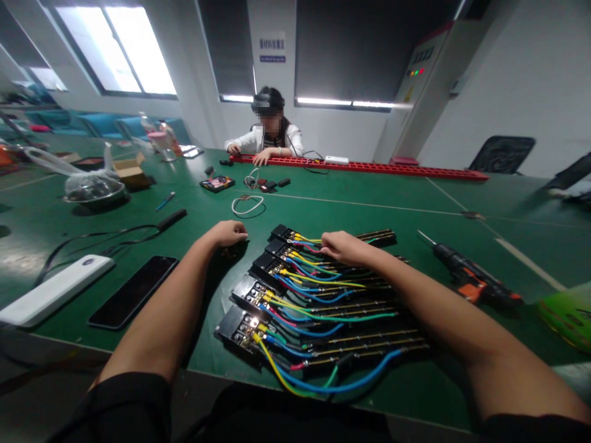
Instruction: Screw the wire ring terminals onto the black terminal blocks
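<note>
At the near edge of the green table [295, 215], a row of black terminal blocks [266, 266] lies side by side, with long black strips [392, 344] stretching off to its right. Yellow, blue, red and green wires [376, 374] run from the blocks over the strips.

At the row's far end, the right hand [344, 247] is over the wires, fingers curled close together; whether they pinch one I cannot tell. Just left of that same end, the left hand [231, 232] has its fingers bent inward, and I cannot tell if they hold anything.

Left of the row lie a black phone [133, 292] and, farther out, a white oblong device [60, 289]. Right of it is a power drill [466, 277]. Beyond the row sits a loop of white cable [247, 198], and well past that a co-worker [289, 138] has a hand at a long red rail [383, 168].
</note>
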The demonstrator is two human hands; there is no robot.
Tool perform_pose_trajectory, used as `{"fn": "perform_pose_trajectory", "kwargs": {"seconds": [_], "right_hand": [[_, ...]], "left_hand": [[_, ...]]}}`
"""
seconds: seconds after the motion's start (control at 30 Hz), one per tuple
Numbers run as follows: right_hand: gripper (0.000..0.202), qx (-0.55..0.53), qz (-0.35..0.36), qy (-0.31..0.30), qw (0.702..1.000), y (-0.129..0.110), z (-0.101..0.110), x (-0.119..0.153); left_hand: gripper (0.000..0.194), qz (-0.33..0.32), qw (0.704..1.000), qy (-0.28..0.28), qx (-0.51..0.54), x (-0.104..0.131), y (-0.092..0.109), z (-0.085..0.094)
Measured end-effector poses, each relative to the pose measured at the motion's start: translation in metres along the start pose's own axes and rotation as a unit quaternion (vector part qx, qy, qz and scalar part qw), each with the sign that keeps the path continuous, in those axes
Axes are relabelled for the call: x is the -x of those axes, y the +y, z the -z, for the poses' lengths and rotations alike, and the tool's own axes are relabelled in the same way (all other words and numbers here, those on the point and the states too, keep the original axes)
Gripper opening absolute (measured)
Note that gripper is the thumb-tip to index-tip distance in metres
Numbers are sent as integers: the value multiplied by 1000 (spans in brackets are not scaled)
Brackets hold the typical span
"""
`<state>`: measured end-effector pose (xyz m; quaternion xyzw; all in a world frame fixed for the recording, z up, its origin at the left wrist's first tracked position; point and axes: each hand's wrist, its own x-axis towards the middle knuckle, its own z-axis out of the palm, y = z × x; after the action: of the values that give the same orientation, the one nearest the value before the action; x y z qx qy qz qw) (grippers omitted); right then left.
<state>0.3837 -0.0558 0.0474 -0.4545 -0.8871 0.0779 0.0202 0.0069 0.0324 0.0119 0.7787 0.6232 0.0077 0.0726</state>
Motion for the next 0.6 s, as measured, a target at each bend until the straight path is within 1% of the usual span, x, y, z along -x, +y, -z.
{"fn": "perform_pose_trajectory", "kwargs": {"seconds": [0.1, 0.27, 0.33, 0.47, 0.53, 0.6], "right_hand": [[13, -10, 10, 8, 1000, -1, -2, -1], [16, -9, 9, 6, 1000, -2, -1, 0], [15, -9, 2, 6, 1000, -3, 0, 1], [14, -31, -4, 13, 999, -4, 2, 3], [13, -46, -7, 18, 999, -3, 1, 3], [12, -57, -9, 19, 998, -2, 1, 4]], "left_hand": [[38, -4, 1000, -29, 7, 2, -9, 3], [48, 8, 999, -48, 3, 3, -16, 3], [50, -2, 998, -65, 9, 6, -16, 5], [45, -28, 991, -132, 15, 12, -11, 10], [42, -32, 988, -147, 12, 13, -9, 11], [42, -31, 988, -151, 14, 13, -8, 11]]}}
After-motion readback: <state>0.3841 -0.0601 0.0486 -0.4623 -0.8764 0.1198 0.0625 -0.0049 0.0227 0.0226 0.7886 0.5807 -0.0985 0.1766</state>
